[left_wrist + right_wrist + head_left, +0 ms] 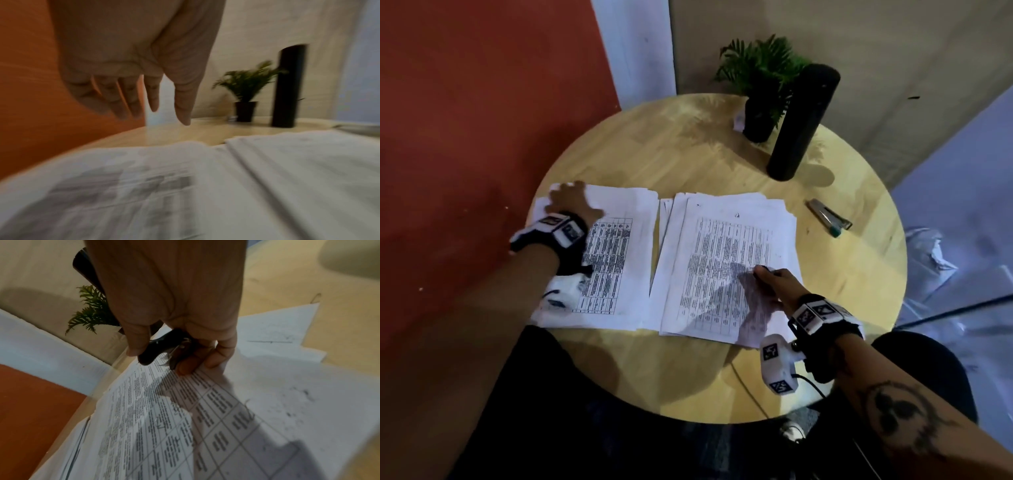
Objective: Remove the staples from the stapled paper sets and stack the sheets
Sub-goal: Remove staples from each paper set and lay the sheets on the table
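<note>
Nearest the person, the right hand (180, 331) grips a black staple remover (158, 352), its lower fingers curled over a lifted sheet of the right paper pile (726, 263). A loose staple (249, 408) lies on that pile, just beside the hand's shadow.

Further left, the left hand (571, 202) hovers with fingers straight and spread over the far corner of the left paper pile (616, 263), holding nothing.

Likely risks: the remover's metal claws could tear the thin lifted sheet, and loose staples could slide between pages or prick a finger. The piles lie touching, so sheets may mix.

Beyond, on the round wooden table (688, 144), lie a stapler (828, 214), a tall black cylinder (803, 120) and a potted plant (756, 89), well apart from the papers.
</note>
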`<state>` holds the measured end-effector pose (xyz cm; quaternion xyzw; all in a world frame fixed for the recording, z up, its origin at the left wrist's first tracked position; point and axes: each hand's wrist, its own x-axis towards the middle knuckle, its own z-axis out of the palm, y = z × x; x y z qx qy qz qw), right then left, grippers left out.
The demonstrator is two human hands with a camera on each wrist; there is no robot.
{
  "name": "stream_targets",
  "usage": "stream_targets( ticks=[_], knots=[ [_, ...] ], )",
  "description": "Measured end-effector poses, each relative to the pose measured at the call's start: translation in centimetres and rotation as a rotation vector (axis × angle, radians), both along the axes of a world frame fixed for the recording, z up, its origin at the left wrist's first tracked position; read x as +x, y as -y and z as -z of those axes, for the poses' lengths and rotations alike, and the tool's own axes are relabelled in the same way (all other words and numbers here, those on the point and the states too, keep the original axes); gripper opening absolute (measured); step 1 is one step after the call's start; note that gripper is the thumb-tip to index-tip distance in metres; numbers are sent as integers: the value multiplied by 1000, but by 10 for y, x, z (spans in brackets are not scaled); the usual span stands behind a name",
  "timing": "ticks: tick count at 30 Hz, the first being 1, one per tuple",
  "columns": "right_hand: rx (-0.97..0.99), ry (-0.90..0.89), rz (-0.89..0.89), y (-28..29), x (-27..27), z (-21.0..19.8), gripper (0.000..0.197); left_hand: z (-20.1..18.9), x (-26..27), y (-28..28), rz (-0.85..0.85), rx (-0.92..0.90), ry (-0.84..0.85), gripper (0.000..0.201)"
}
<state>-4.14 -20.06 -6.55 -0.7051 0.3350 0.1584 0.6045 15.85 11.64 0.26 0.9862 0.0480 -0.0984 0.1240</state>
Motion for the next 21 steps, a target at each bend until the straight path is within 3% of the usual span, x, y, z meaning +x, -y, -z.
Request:
stream_targets(
  ticks=[2,4,7,9,11,17,21],
  knots=[
    [-8,-13,10,1,0,2,37,9,-7,50,129,-138,-88,60],
    [4,-13,15,2,0,2,40,19,-19,99,186,-234,-234,61],
    [46,-6,34,5,-1,3,42,39,-30,144,48,-326,-388,81],
    [76,14,48,6,-2,5,44,52,-30,158,-66,-324,-374,99],
    [102,34,35,7,-3,7,47,58,-34,166,-77,-323,-390,111],
    [88,54,26,7,-1,7,49,60,-36,170,-100,-421,-358,59],
    [66,73,5,7,-2,9,49,58,-30,154,18,-473,-424,46]
  ],
)
